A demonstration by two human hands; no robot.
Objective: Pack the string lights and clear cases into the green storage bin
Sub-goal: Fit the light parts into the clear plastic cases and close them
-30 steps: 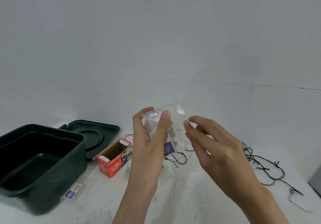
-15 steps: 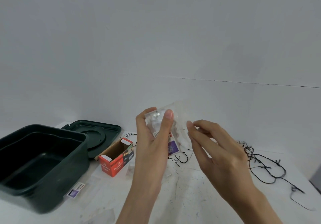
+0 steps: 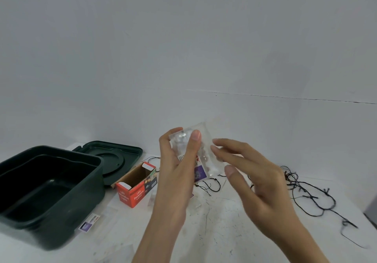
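My left hand (image 3: 177, 173) grips a clear case (image 3: 201, 160) with a purple label, raised upright above the table. Thumb and fingers curl round its left side. My right hand (image 3: 251, 181) hovers just right of the case, fingers relaxed and slightly bent, fingertips near its edge; whether they touch is unclear. The green storage bin (image 3: 47, 193) stands open on the left and looks empty inside. Black string lights (image 3: 306, 193) lie tangled on the table to the right. Another clear case with a purple label (image 3: 89, 222) lies flat by the bin.
The bin's green lid (image 3: 114, 156) lies behind the bin. A red and orange cardboard box (image 3: 136, 185) lies open on its side between bin and hands. More black wire (image 3: 210, 186) lies under the held case. A grey wall rises behind the white table.
My right hand has moved closer to the case, its fingers spreading beside it. My left hand keeps holding the case in about the same place.
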